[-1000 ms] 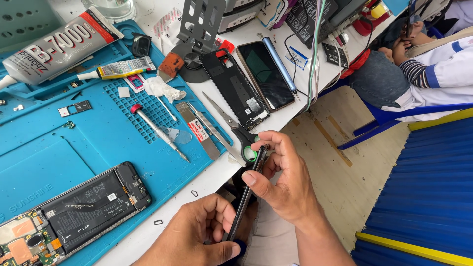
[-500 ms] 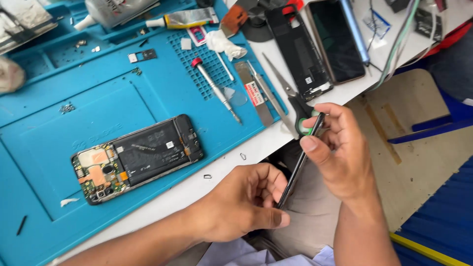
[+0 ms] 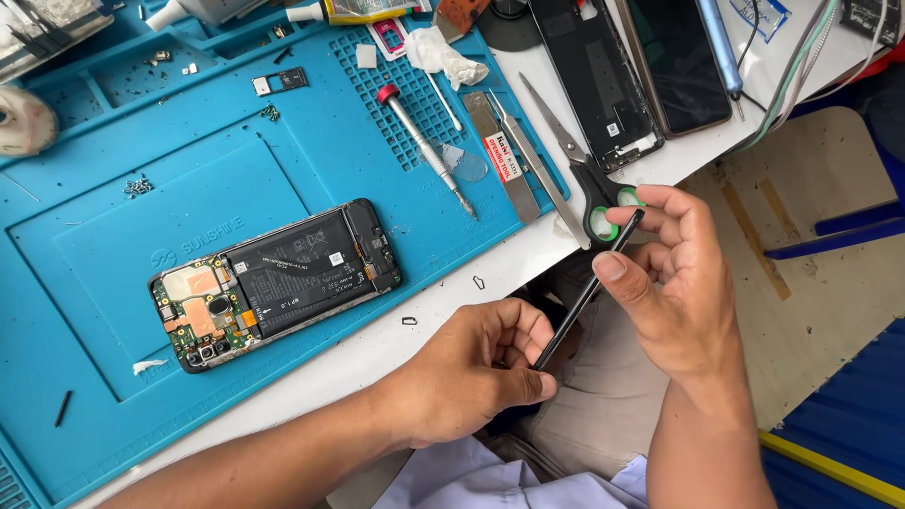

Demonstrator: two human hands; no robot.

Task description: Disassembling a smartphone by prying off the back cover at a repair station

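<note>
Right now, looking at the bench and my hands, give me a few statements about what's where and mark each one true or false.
1. Both hands grip one thin black panel: the left hand at its lower end, the right hand at its upper end. True.
2. The thin black panel lies flat on the blue mat. False: it is held edge-on off the table's front edge, over the lap.
3. The opened phone lies on the blue mat with its insides showing. True.
4. The scissors are in the right hand. False: they lie on the table, just beyond its fingers.
5. The red-capped screwdriver lies on the mat. True.
</note>
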